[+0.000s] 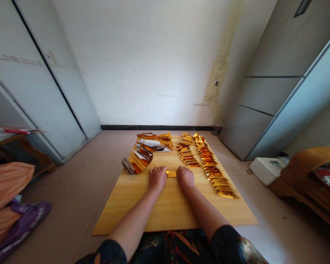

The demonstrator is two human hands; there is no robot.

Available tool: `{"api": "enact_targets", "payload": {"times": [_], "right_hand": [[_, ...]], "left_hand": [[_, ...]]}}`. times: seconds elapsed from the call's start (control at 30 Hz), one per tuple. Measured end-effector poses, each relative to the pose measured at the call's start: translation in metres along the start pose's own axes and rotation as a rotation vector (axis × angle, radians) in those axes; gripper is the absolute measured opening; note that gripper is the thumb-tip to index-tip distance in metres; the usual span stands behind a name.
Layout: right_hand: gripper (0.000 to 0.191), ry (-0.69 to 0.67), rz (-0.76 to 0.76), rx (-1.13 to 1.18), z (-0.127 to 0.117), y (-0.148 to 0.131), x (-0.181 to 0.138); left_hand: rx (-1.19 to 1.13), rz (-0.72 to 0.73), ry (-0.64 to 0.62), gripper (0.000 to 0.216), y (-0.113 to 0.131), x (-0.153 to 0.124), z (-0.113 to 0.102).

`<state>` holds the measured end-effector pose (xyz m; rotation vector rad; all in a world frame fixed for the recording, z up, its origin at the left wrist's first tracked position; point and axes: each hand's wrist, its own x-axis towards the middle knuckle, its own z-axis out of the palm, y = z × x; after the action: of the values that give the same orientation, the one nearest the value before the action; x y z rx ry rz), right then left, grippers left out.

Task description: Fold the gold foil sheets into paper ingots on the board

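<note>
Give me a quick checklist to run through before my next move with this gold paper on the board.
1. Gold paper lies on the wooden board between both hands: ok.
2. Left hand on its left end: ok.
3. Right hand on its right end: ok.
4. Paper's edges under the hands aligned: cannot tell, hidden.
5. Sheet pile left of the left hand, apart from it: ok.
6. Folded rows to the right, not touched by the right hand: ok.

Single head view, forward-down over wooden board (170,209), near; wall (154,66) beyond.
</note>
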<state>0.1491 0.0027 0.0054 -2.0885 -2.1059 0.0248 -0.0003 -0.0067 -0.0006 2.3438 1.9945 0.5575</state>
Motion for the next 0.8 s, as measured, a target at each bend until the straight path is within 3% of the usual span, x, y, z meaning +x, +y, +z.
{"api": "enact_targets", "payload": {"times": [0.37,0.63,0.8], "right_hand": [[0.015,0.034,0.014,0.033,0.002,0.004,-0.002],[0.019,0.029,-0.132,-0.008,0.008,0.009,0.001],[0.022,-0.005,-0.136,0.017,0.005,0.008,0.005]], "left_hand": [[0.028,0.173,0.038,0.016,0.002,-0.002,-0.003],[0.055,0.293,-0.098,0.023,0.006,0.007,-0.007],[0.037,0.354,-0.105,0.019,-0.004,0.004,-0.008]]}}
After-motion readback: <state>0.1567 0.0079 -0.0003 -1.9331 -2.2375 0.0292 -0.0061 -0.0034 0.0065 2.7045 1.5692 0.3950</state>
